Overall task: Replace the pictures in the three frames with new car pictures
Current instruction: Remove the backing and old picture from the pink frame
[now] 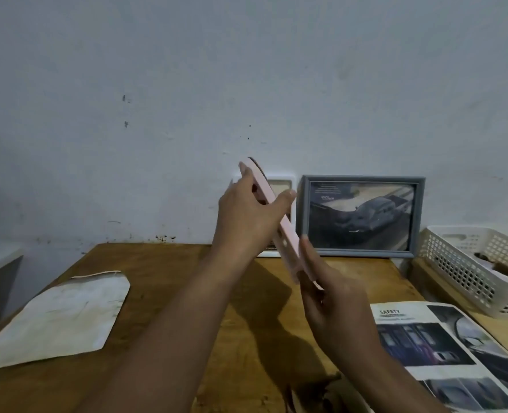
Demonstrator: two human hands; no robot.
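Note:
I hold a pink picture frame point(276, 213) edge-on in the air above the wooden table point(169, 281). My left hand point(249, 216) grips its upper part, fingers on one side and thumb on the other. My right hand point(333, 302) holds its lower end. A grey frame point(360, 216) with a dark car picture stands against the wall. A white frame point(279, 183) stands behind my left hand, mostly hidden. A car brochure page point(443, 353) headed "SAFETY" lies at the front right.
A white perforated basket point(467, 269) with something brown inside sits at the right edge. A pale envelope or bag point(59, 317) lies on the table's left. The wall rises directly behind the table.

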